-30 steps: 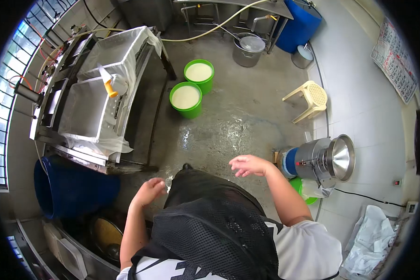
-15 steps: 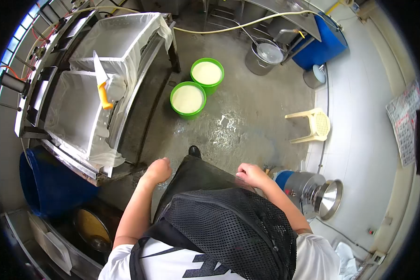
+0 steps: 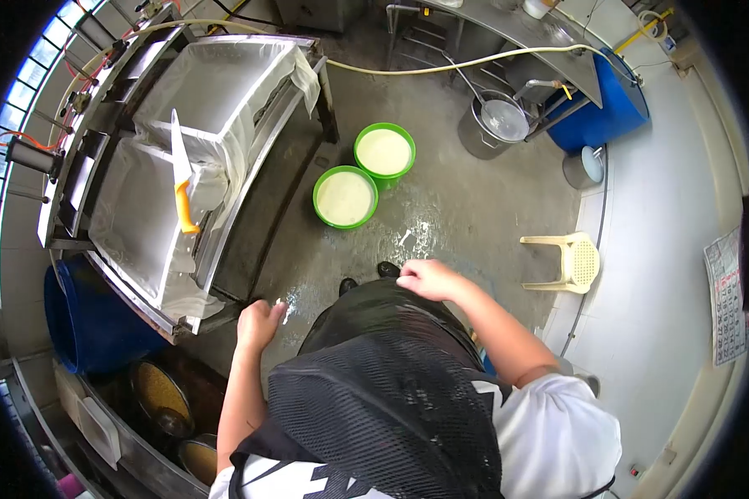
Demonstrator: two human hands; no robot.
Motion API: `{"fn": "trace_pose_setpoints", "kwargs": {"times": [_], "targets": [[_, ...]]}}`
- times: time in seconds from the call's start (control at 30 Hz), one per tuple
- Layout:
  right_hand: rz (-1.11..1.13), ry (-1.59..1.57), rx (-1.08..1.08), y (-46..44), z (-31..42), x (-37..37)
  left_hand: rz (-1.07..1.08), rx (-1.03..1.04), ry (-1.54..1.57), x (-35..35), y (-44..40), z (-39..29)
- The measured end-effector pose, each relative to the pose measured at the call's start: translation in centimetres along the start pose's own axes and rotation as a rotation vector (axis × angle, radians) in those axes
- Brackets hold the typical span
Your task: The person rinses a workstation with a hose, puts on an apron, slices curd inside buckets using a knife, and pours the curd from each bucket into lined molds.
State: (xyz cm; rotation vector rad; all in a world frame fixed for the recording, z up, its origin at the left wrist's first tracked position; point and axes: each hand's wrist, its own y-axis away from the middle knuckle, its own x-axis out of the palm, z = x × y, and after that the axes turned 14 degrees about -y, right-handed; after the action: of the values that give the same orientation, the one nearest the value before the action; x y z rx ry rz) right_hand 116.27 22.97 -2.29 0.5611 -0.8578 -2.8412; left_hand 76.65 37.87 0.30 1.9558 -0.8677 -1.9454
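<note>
"Above the front of your black apron (image 3: 374,316), you have your right hand (image 3: 430,280); is it grasping anything?"

"You have it released, the fingers bent loosely under. Your left hand (image 3: 259,324) is out to your side, released too and loosely curled, just off the near corner of the metal table (image 3: 328,104)."

"And at your feet?"

"You show two black boots (image 3: 389,269) past the apron, on a wet grey floor (image 3: 466,216)."

"Where do you have the green buckets?"

"Ahead of you on that floor, off the table's right-hand edge. The nearer bucket (image 3: 347,226) and the farther bucket (image 3: 394,180) stand side by side, each holding white liquid; you cannot tell from above whether their walls touch."

"What lies on the table to your left?"

"You have two cloth-lined boxes there, a near box (image 3: 133,216) and a far box (image 3: 200,83). Across their adjoining corners, toward the right-hand edge, lies a knife (image 3: 182,181), its yellow handle toward you."

"And farther out?"

"To your right, a pale stool (image 3: 584,262) at the floor's edge by the wall; beyond the buckets, a steel pot (image 3: 477,141) near a blue barrel (image 3: 601,116)."
</note>
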Motion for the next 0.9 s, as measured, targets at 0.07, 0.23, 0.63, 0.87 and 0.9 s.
{"fn": "trace_pose_setpoints", "kwargs": {"times": [0.07,0.23,0.63,0.87,0.9], "targets": [[0.168,0.039,-0.130,-3.0,-0.3,-0.5,-0.256,0.116,-0.168,3.0,1.5,1.1],[0.383,0.110,-0.385,-7.1,3.9,-3.1,-0.163,-0.097,0.397,3.3,6.3,-2.4],[0.669,0.211,-0.503,-10.9,9.2,-2.3,-0.169,-0.435,1.292,3.3,22.5,-11.9],[0.966,-0.104,-0.668,-5.6,19.8,2.3,-0.318,-0.381,1.485,4.2,30.5,-15.1],[1.023,-0.196,-0.728,-4.1,21.9,2.8,-0.330,-0.398,1.433,4.6,31.2,-15.2]]}}
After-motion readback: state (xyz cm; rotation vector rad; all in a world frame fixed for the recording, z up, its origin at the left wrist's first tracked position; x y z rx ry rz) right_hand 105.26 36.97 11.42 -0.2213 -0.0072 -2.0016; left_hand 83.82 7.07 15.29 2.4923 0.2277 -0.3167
